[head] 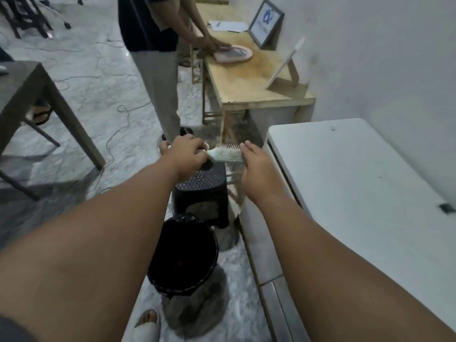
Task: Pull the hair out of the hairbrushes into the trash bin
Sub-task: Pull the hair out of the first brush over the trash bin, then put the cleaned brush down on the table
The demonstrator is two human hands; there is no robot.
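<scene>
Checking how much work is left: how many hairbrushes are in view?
1: the hairbrush, gripped by the left hand over the black stool, with the right hand at its tip. Others may be hidden.

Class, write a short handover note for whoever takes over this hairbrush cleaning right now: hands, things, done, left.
Left hand grips the hairbrush by its handle, bristles up, above the black stool.
Right hand, fingers straight, sits at the brush head's far end; contact unclear.
Trash bin, black-lined, stands on the floor beside the stool, nearer the camera.
Done: brush in hand. Hair in bristles or bin: too blurred to tell.
Left: pull out any hair, drop it in the bin.
</scene>
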